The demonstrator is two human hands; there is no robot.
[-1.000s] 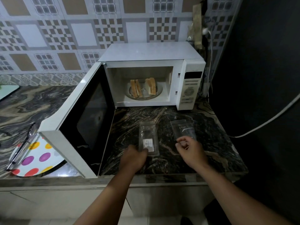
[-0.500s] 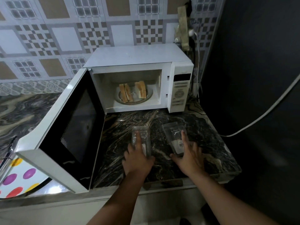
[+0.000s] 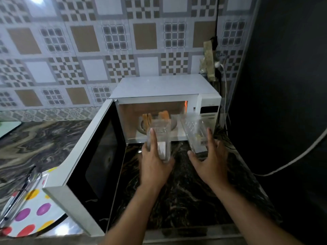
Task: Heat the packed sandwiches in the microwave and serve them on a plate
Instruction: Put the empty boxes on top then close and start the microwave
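Observation:
The white microwave (image 3: 164,89) stands at the back of the dark marble counter with its door (image 3: 99,167) swung wide open to the left. Two sandwiches (image 3: 147,119) (image 3: 164,114) stand on the glass turntable inside. My left hand (image 3: 154,165) grips one clear plastic sandwich pack (image 3: 160,137), lifted off the counter in front of the microwave's opening. My right hand (image 3: 208,161) grips a second clear pack (image 3: 194,131) with a barcode label, also raised. Both packs look empty.
A white plate with coloured dots (image 3: 33,216) lies at the lower left, partly under the open door, with metal tongs (image 3: 19,193) across it. A white cable (image 3: 290,160) runs over the dark surface on the right. Tiled wall behind.
Both hands closed on the clear packs that lay on the counter and raised them toward the microwave opening. The camera view tilted up.

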